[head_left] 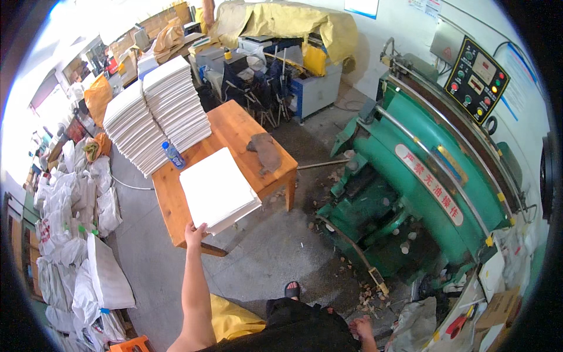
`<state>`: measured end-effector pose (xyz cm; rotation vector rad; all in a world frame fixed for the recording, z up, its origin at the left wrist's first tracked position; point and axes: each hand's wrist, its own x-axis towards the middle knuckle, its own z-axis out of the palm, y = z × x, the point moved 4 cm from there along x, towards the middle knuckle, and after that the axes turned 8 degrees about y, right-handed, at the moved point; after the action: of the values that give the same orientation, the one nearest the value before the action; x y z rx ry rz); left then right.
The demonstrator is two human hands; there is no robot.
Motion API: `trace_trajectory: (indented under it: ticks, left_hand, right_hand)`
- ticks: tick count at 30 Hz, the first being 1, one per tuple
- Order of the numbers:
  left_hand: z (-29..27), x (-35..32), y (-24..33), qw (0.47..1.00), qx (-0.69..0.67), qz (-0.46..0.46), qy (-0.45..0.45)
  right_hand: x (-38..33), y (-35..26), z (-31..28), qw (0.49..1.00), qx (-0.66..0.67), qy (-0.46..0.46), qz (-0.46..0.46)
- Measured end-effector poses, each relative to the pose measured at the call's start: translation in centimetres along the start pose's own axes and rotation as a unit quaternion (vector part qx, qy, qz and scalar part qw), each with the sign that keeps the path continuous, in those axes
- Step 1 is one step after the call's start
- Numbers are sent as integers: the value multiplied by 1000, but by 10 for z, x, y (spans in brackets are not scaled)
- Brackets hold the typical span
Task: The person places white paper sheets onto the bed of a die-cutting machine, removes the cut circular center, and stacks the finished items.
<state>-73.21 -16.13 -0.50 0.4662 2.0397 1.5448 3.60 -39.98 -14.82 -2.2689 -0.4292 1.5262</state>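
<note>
A stack of white paper sheets (217,185) lies on a wooden table (229,126), its near edge reaching past the tabletop. My left hand (195,233) pinches the near left corner of the paper, thumb on top and the other fingers at the edge, partly hidden. Low on the right, beside my dark clothing, hangs my right hand (362,326); its fingers are loosely apart and nothing shows in them. A blue bottle (173,155) stands behind the stack. To the right of the paper lies a brown cloth or glove (265,153).
Tall piles of white sheets (155,111) rise behind the table. A large green machine (404,170) with a control panel (478,80) occupies the right. White sacks (76,234) line the left. Debris (369,296) litters the floor by the machine. A yellow cover (287,23) drapes equipment behind.
</note>
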Motion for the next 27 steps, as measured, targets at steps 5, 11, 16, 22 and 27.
trace_trajectory:
  ticks: [5, 11, 16, 22, 27]
  left_hand:
    - [-32, 16, -22, 977, -194, -82, -17]
    - [-60, -35, -57, 983, -175, -43, 38]
    - [-28, -156, 6, 907, -309, -199, -205]
    - [-5, -94, 86, 986, -149, -72, 2]
    - [18, -58, 104, 989, -115, 89, -16]
  right_hand:
    - [15, 11, 12, 996, -60, -13, 63]
    - [12, -5, -4, 999, -40, -10, 33]
    - [-115, -113, -23, 994, -30, -17, -100]
    - [-141, -317, -82, 924, 229, -152, -266]
    - [23, -389, -185, 914, 180, 243, -272]
